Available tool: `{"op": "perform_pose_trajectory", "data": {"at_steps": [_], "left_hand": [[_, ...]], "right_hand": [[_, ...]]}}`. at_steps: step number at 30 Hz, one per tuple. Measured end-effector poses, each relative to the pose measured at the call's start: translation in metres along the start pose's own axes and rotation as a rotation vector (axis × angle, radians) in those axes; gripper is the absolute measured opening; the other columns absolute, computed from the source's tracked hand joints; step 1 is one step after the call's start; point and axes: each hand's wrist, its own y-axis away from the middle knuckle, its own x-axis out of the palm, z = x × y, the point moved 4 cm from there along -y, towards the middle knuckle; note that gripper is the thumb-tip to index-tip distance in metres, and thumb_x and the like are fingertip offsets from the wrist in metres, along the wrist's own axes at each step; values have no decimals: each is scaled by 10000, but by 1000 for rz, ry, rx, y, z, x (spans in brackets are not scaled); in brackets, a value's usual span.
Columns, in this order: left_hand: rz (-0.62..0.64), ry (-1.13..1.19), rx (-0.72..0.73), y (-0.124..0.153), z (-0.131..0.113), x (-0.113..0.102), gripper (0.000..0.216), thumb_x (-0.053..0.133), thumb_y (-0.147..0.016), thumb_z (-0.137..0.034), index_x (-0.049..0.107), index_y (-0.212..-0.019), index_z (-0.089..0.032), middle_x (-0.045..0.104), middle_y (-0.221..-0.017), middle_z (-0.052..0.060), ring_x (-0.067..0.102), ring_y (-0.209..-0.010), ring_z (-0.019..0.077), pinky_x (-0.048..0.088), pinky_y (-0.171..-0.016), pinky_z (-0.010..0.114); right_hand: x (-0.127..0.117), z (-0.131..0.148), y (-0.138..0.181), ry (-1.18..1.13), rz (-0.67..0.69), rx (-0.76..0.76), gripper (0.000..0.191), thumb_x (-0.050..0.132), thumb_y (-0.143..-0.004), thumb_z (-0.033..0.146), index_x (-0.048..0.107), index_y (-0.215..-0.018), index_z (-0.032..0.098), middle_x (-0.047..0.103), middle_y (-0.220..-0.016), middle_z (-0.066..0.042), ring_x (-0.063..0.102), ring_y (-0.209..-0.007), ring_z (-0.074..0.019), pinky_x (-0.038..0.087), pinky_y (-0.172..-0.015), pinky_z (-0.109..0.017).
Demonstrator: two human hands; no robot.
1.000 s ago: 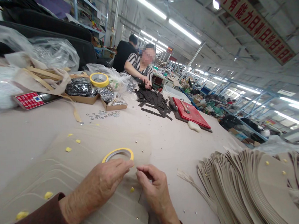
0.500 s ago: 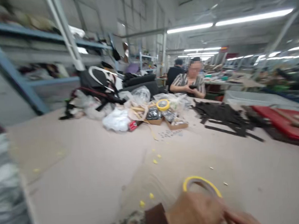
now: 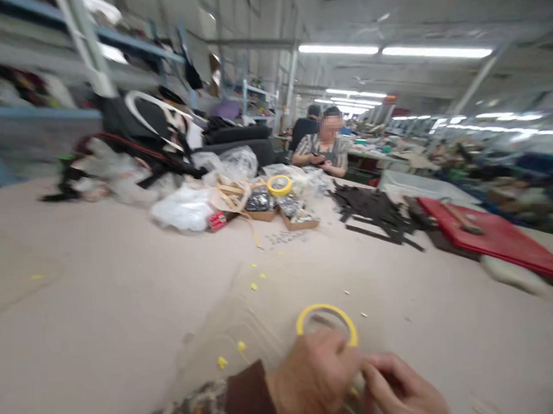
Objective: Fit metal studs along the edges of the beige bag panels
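Observation:
My left hand (image 3: 313,377), in a brown cuff and patterned sleeve, is closed at the lower middle with its knuckles up. Beside it on the right, my right hand (image 3: 401,389) is closed in a pinch, its fingertips meeting those of the left. Whatever they pinch is hidden and blurred; a small pale bit shows below the fingers. Just beyond the left hand lies a roll of yellow tape (image 3: 352,330), partly covered by it; whether they touch, I cannot tell. Small yellow scraps (image 3: 222,362) and tiny metal pieces (image 3: 364,315) lie on the tan sheet (image 3: 272,306) around.
Across the table (image 3: 123,289) sit a white plastic bag (image 3: 184,209), small cardboard boxes (image 3: 300,223) of parts and another yellow tape roll (image 3: 280,192). Black strips (image 3: 373,208) and a red slab (image 3: 495,232) with a hammer (image 3: 462,217) are at right. A person (image 3: 322,152) sits beyond.
My view has swung right, so the scene sits further left and slightly higher. More of my right hand shows, with its fingertips against the left hand's.

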Motion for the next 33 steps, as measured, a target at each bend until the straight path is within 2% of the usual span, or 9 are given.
{"op": "perform_pose_trajectory", "data": {"at_steps": [2, 5, 8, 11, 13, 18, 28, 31, 33], "left_hand": [[-97, 95, 18, 1, -6, -18, 223, 339, -1011, -123, 524, -906, -188, 502, -776, 39, 482, -672, 207, 347, -565, 340], [-92, 122, 5, 5, 7, -22, 254, 316, -1014, -43, 520, -949, -180, 516, -833, 26, 492, -735, 203, 372, -644, 327], [156, -34, -104, 3, 26, -7, 251, 407, -962, 26, 569, -946, -166, 564, -891, 46, 543, -808, 236, 450, -723, 353], [478, -145, -243, -1, 36, 4, 279, 454, -936, 43, 629, -1018, -159, 614, -1018, 77, 578, -961, 293, 528, -852, 452], [566, -166, -277, -5, 35, 5, 280, 463, -951, 19, 642, -1069, -161, 614, -1075, 89, 568, -1014, 311, 540, -896, 490], [592, -143, -288, -8, 28, 1, 283, 439, -977, -7, 652, -1084, -160, 605, -1095, 98, 554, -1030, 311, 534, -933, 509], [559, -129, -284, -2, 28, 4, 267, 460, -967, -3, 645, -1062, -171, 598, -1071, 93, 555, -1013, 316, 550, -898, 519], [575, -154, -287, -2, 28, 4, 302, 435, -958, 16, 644, -1076, -167, 597, -1074, 99, 554, -1012, 317, 549, -907, 515], [599, -171, -291, -3, 28, 3, 336, 408, -953, 27, 645, -1095, -165, 596, -1074, 104, 552, -1010, 321, 543, -907, 517]], "right_hand": [[-14, -1, -1, -184, 111, 222, 394, 718, -694, 558, 619, -574, 196, 583, -531, -39, 558, -506, -171, 477, -500, -305], [-27, -8, -13, -308, 109, 411, 387, 764, -628, 513, 646, -666, 146, 582, -529, -6, 522, -470, -119, 476, -481, -248], [-31, -19, -18, -250, 160, 467, 400, 776, -616, 489, 665, -703, 114, 604, -540, -10, 525, -452, -94, 463, -464, -210], [-28, -26, -14, -183, 205, 459, 401, 729, -673, 496, 671, -732, 104, 614, -551, -14, 548, -446, -93, 460, -462, -196], [-25, -27, -12, -128, 214, 420, 360, 673, -728, 465, 673, -759, 106, 616, -569, -9, 550, -457, -89, 460, -471, -190], [-22, -20, -14, 114, 210, 236, 234, 564, -805, 336, 640, -687, 149, 574, -567, 7, 502, -504, -104, 420, -479, -203], [-16, -13, -16, 382, 219, 45, 246, 521, -853, 243, 655, -661, 167, 692, -658, -31, 611, -627, -148, 410, -630, -262], [-17, -16, -16, 340, 217, 124, 180, 548, -848, 243, 696, -921, 173, 634, -591, 5, 575, -530, -143, 418, -558, -254], [-22, -22, -14, 220, 197, 252, 318, 569, -846, 286, 615, -1142, 176, 576, -560, 52, 542, -449, -144, 403, -456, -238]]}}
